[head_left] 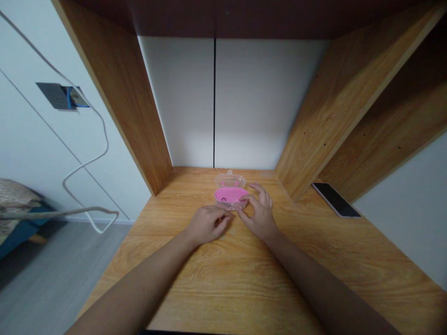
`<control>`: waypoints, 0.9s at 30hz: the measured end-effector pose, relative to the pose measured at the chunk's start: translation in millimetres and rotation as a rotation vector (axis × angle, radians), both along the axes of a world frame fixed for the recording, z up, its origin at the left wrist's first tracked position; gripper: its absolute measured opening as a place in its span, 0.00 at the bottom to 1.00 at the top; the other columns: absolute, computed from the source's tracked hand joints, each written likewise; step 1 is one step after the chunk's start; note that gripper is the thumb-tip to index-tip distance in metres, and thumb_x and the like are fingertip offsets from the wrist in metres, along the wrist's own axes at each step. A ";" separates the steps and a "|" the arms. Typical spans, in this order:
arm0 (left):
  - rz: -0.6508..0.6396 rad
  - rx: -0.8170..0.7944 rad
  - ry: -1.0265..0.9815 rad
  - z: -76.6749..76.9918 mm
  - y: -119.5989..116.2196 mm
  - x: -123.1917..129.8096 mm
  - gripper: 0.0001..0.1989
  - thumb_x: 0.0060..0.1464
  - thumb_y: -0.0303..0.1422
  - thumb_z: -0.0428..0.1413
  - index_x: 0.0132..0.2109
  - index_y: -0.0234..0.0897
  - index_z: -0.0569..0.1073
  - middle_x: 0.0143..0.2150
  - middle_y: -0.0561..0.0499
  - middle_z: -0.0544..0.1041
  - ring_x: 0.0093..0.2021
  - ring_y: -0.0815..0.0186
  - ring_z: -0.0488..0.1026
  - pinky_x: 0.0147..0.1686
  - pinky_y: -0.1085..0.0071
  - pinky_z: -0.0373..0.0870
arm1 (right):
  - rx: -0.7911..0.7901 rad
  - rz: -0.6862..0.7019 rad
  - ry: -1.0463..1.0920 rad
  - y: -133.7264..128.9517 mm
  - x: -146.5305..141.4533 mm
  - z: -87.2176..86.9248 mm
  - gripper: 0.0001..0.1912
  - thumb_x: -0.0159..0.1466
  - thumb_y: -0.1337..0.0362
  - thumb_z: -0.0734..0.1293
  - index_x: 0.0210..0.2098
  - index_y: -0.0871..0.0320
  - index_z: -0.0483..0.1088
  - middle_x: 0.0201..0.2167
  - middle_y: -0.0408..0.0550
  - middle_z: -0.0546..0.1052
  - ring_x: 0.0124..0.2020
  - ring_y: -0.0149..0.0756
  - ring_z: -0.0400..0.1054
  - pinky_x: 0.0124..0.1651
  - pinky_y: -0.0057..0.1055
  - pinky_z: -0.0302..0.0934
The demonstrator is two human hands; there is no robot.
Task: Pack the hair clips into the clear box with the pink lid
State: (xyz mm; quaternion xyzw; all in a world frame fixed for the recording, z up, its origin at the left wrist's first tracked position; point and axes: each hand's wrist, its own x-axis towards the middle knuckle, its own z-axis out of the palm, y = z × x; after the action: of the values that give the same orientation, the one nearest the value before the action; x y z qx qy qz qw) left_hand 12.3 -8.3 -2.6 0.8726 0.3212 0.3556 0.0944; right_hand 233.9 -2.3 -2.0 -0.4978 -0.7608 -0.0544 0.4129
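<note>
A small oval plastic box (226,194) stands on the wooden desktop, with a pink inside and a see-through front wall. Its clear lid (230,179) is tipped open toward the back. Inside, at the left, lies a tiny dark C-shaped item (223,199); a thin pale loop shows near the right end. My right hand (259,211) is at the box's right front, thumb against the front wall and index finger over the rim, other fingers spread. Close to the front left, my left hand (209,224) has its fingers curled and thumb and forefinger together; anything between them is too small to make out.
A dark-screened phone (335,200) lies on the desktop (223,288) at the right. Wooden side panels (115,93) and a white back panel (258,102) enclose the space behind the box. A white cable (104,135) hangs by the left wall near a socket.
</note>
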 end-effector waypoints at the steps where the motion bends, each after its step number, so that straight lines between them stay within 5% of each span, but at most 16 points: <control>1: 0.001 -0.001 0.002 -0.2 0.2 0.1 0.10 0.62 0.32 0.53 0.46 0.39 0.78 0.38 0.48 0.83 0.34 0.64 0.79 0.37 0.68 0.74 | -0.001 0.000 0.001 0.0 -0.1 -0.2 0.10 0.60 0.63 0.72 0.42 0.52 0.72 0.63 0.54 0.63 0.68 0.55 0.54 0.66 0.55 0.51; 27: 0.015 -0.001 0.017 0.8 -0.6 0.4 0.11 0.63 0.32 0.52 0.45 0.39 0.79 0.35 0.49 0.82 0.32 0.65 0.78 0.36 0.70 0.74 | -0.069 0.070 -0.077 0.8 -0.5 -3.6 0.21 0.60 0.61 0.72 0.54 0.49 0.72 0.64 0.55 0.62 0.65 0.55 0.57 0.63 0.54 0.55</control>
State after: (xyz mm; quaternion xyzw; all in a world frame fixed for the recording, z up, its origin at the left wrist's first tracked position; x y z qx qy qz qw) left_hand 12.6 -8.9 -1.8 0.8732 0.3286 0.3487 0.0892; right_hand 233.4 -1.5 -5.6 -0.4824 -0.7944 -0.0328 0.3675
